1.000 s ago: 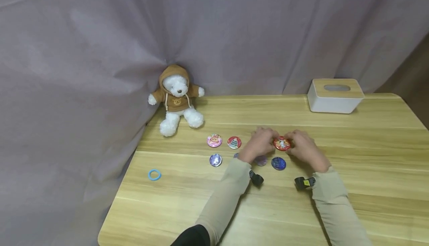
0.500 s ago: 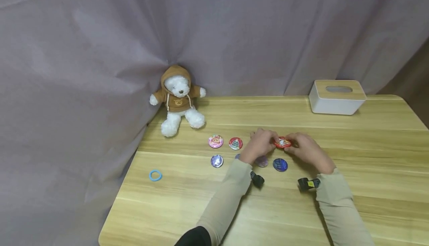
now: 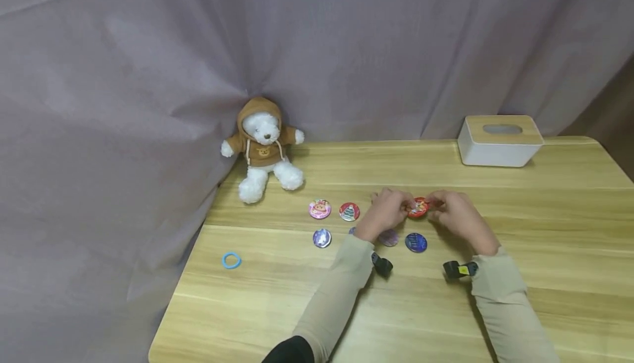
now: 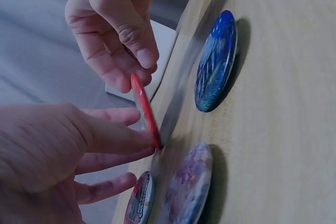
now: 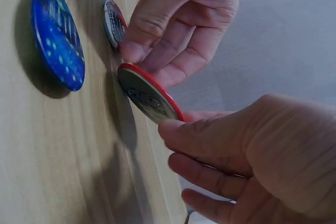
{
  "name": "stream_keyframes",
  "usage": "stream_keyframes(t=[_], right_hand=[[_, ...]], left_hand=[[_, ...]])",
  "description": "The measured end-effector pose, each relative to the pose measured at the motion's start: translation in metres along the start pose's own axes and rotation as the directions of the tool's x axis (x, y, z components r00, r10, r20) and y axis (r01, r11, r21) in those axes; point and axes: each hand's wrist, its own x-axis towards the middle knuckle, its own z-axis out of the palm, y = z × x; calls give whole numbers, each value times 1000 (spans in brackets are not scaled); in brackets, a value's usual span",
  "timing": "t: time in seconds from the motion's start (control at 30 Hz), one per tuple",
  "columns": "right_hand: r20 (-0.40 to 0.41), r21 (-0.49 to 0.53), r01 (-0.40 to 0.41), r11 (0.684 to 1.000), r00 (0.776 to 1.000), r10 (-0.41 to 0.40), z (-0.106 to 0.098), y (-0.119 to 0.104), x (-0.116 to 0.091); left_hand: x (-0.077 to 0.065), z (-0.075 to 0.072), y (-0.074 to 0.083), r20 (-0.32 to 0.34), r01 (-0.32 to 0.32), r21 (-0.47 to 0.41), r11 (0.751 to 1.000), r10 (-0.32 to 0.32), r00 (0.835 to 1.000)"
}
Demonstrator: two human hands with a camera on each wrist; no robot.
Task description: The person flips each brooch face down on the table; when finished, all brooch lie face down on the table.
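Observation:
A round red button badge [image 3: 418, 208] is tilted up off the table, between both hands. My left hand [image 3: 386, 213] pinches one edge between thumb and fingers, its other fingers spread in the left wrist view. From the opposite side my right hand [image 3: 460, 217] pinches the rim; the right wrist view shows its thumb on the badge's grey metal back [image 5: 149, 95]. Nearer me lie a dark blue badge [image 3: 416, 242] and a purple badge [image 3: 388, 237]. Another red-edged badge [image 4: 140, 200] lies beyond the purple one, hidden by my left hand in the head view.
Left of the hands lie a pink badge [image 3: 320, 209], a red Christmas-tree badge [image 3: 349, 212] and a pale purple badge [image 3: 322, 238]; another is mostly covered by the left arm. A blue ring [image 3: 231, 260], teddy bear [image 3: 264, 148] and tissue box [image 3: 500, 142] are farther out.
The red badge has turned between the fingers, its tilt passing from face-up through flatter to slanted. My right hand has shifted slightly right and changed its finger placement. The other badges stay put.

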Motion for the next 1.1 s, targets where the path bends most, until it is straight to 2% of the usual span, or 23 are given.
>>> stream_keyframes(t=[0.3,0.53,0.7,0.87,1.1], right_hand=[[-32,-44,7,999,999,-8,2,-4,-2],[-156,-79,65,995,985,-77,2,-5,1],[-225,-107,68,992,970,-91,1,-7,2],[-241,-97,37,995,969,-59,-1,-9,3],[-201,-91,-22,996,979,3,-1,-5,-2]], left_hand=[[-3,0,0,14,-7,-27,1000,8,1000],[-3,-2,-2,-24,-39,-6,999,39,999],[-3,-7,-1,-60,-49,7,999,49,997],[-3,-12,1,-77,-38,-26,999,36,996],[-3,-3,3,-90,-35,2,999,35,995]])
